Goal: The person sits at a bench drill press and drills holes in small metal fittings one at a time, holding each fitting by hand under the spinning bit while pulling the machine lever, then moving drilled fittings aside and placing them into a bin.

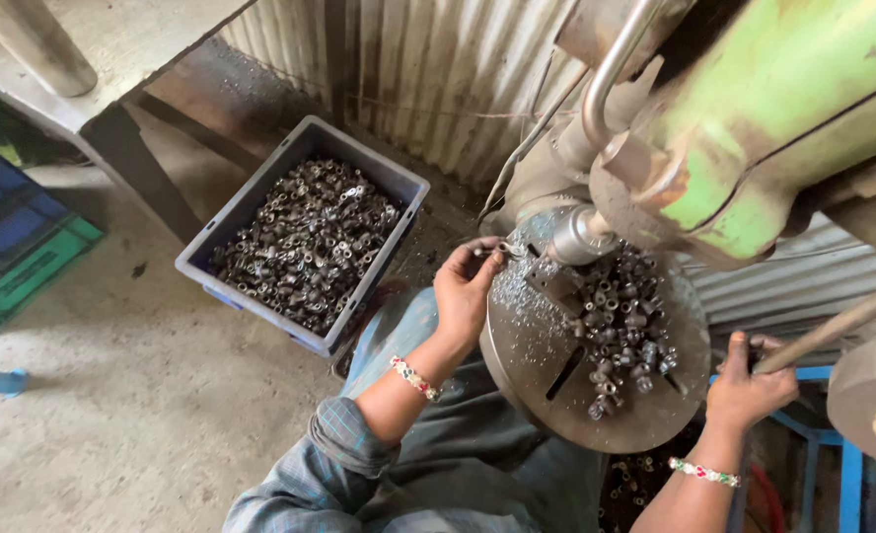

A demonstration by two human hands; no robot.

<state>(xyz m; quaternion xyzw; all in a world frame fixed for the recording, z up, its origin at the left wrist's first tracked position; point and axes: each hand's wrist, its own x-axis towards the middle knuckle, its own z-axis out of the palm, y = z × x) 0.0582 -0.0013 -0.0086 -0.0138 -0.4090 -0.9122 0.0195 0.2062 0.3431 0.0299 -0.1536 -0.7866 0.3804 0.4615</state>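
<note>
My left hand is at the left edge of a round metal drill-press table, its fingers pinched on a small metal part held just beside the spindle. A heap of small dark metal parts lies on the table to the right of the spindle. My right hand is closed around a long metal feed lever at the table's right side. Both wrists wear beaded bracelets. The drill tip itself is hidden behind the spindle nose.
A grey-blue plastic crate full of several small metal parts stands on the concrete floor to my left. The green machine body looms above. Corrugated metal sheet forms the wall behind. Blue and green crates sit far left.
</note>
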